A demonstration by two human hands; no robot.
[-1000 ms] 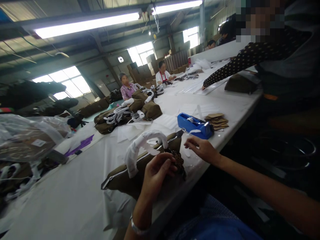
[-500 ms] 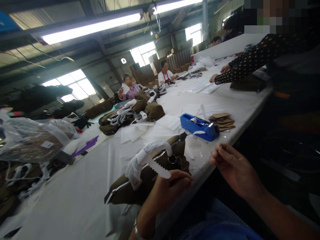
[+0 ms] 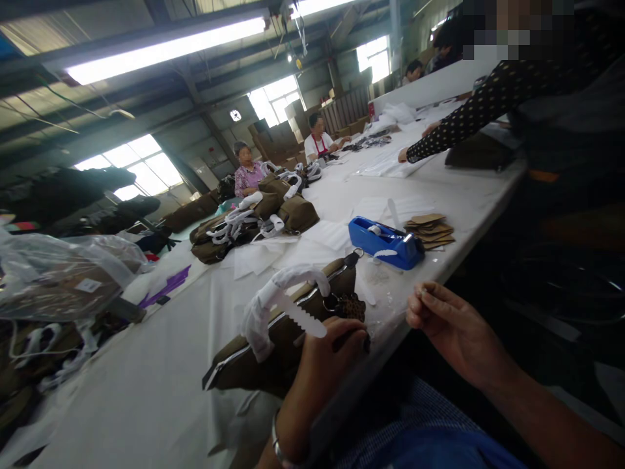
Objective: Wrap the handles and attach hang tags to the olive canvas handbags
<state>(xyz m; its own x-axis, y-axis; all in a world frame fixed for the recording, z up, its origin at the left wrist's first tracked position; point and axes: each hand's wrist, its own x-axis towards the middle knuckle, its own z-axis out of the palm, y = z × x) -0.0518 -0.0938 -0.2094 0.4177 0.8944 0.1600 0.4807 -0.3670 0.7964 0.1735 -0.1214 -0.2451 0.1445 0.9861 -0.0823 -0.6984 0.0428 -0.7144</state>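
An olive-brown zippered handbag lies on the table in front of me, its handle wrapped in white. A white serrated strip slants across the bag, its rounded end at my left hand. That hand is closed against the bag's near side, a small dark bit by its fingertips; what it grips is mostly hidden. Just beyond the knuckles hangs a brown patterned charm from a ring. My right hand is raised off the table edge, thumb and fingers pinched; anything between them is too small to name.
A blue tape dispenser stands behind the bag, beside a stack of brown paper pieces. White sheets and several wrapped-handle bags lie farther back. At right, a person's dotted sleeve reaches over the table. Two people sit at the far side.
The view has shifted slightly. My left fingers have curled, and a dark bit now shows by their tips. My right hand stays pinched. A person across the table has lowered a white sheet.
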